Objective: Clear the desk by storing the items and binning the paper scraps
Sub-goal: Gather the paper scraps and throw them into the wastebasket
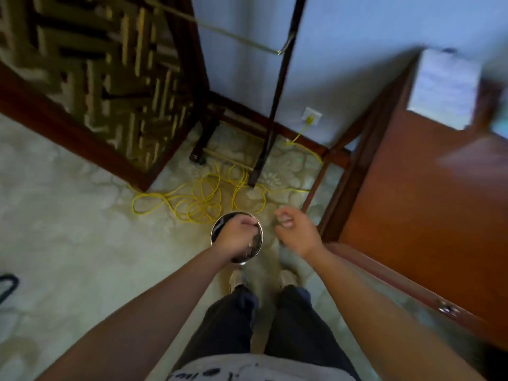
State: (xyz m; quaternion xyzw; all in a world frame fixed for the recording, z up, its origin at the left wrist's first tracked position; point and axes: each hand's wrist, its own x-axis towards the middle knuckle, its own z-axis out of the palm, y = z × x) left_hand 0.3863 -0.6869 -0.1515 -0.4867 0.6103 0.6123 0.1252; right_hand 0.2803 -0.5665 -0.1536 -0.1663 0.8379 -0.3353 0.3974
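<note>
A small round bin with a shiny metal rim and a dark inside stands on the carpet just ahead of my feet. My left hand hovers right over its opening, knuckles up and fingers curled downward; what they may hold is hidden. My right hand hangs in the air to the right of the bin, fingers loosely curled, nothing visible in it. The brown wooden desk fills the right side, with a blurred white sheet of paper lying at its far end.
A tangle of yellow cable lies on the carpet just beyond the bin and runs to a wall socket. A dark wooden stand leg and a latticed wooden panel stand behind. A drawer front with metal handle juts out at right.
</note>
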